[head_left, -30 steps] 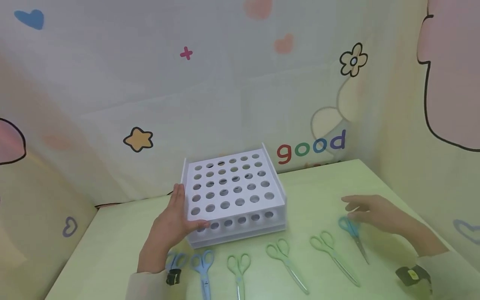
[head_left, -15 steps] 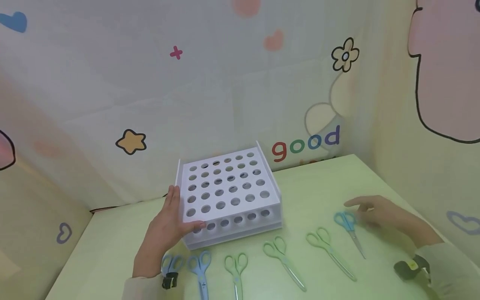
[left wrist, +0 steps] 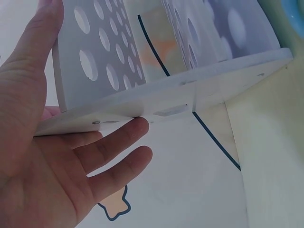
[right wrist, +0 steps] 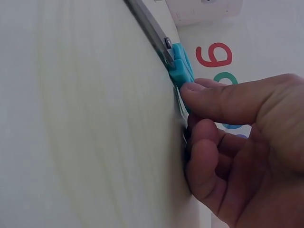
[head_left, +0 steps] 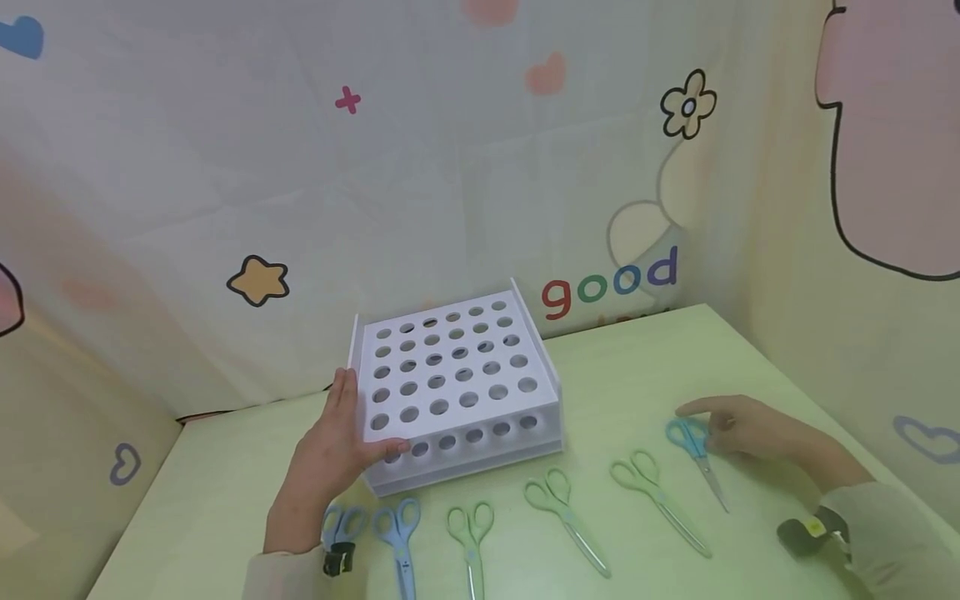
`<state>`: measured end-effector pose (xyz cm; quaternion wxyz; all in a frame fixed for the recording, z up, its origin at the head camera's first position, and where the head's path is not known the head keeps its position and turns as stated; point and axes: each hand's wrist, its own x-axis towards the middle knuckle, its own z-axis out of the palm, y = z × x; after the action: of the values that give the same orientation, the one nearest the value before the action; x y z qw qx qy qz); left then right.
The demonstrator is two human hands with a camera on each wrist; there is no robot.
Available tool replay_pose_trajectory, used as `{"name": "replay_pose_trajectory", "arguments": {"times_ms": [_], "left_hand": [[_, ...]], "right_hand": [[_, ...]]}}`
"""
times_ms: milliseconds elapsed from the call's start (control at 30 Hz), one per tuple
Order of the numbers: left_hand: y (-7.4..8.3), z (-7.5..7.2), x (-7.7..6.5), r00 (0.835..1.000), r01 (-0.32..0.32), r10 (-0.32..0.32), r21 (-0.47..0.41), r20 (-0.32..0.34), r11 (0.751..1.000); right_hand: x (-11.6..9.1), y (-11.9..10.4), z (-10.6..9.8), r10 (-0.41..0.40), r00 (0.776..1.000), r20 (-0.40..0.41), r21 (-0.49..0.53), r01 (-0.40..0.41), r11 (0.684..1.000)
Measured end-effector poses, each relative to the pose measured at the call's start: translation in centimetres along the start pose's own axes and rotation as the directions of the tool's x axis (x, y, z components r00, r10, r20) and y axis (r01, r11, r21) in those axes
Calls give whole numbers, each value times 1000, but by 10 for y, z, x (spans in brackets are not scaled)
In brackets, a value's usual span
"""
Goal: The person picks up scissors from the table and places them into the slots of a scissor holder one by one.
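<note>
In the head view, a white rack with rows of round holes stands at the middle of the table. My left hand holds its left front corner, thumb on the front and fingers along the side panel. The left wrist view shows the fingers against the outside of that side panel. To the right, my right hand pinches the turquoise handle of a pair of scissors. In the right wrist view the thumb presses the handle, while the blade points away; the fingertips behind are partly hidden.
In front of the rack lie green scissors, more green scissors and a third green pair. Blue scissors and another blue pair lie by my left wrist. A patterned cloth wall closes the back.
My right hand has come down onto the turquoise scissors and its fingers have closed on the handle. The view has shifted slightly. My left hand stays on the rack.
</note>
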<state>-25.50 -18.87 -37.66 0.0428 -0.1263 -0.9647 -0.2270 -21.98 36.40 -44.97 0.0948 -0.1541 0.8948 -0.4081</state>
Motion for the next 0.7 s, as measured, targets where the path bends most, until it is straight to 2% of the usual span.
{"name": "replay_pose_trajectory", "arguments": {"times_ms": [167,300,700], "left_hand": [[-2,-1,0,1000,6,-6,0,-1,1000],[-3,0,0,1000,10,-10,-6,0,1000],[-6,4,2,1000,-4,4,-16,-12,1000]], "right_hand": [[3,-6,3,49,999,2,-25,-49,998],[4,-12,6,85,996,-7,-89,-85,992],[3,-9,6,88,995,-56,-269,-100,958]]}}
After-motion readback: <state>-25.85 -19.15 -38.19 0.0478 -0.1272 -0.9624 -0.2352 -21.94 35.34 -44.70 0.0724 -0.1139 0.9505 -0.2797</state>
